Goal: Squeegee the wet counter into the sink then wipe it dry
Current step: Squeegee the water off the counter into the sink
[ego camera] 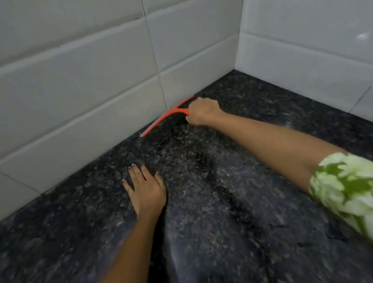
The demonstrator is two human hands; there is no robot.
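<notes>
Nearest, the left hand (pixel 146 191) lies flat on the dark speckled tabletop (pixel 223 239), fingers (pixel 136 171) spread and holding nothing. Farther back, the right hand (pixel 203 111) is closed round the handle of the orange squeegee (pixel 164 118), its blade against the grey wall tiles (pixel 75 94). No writing shows anywhere.

One squeegee (pixel 166 117), two hands, seemingly one counter (pixel 231 205).

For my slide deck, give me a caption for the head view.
Right hand holds orange squeegee against tiled wall; left hand flat on dark counter.
</notes>
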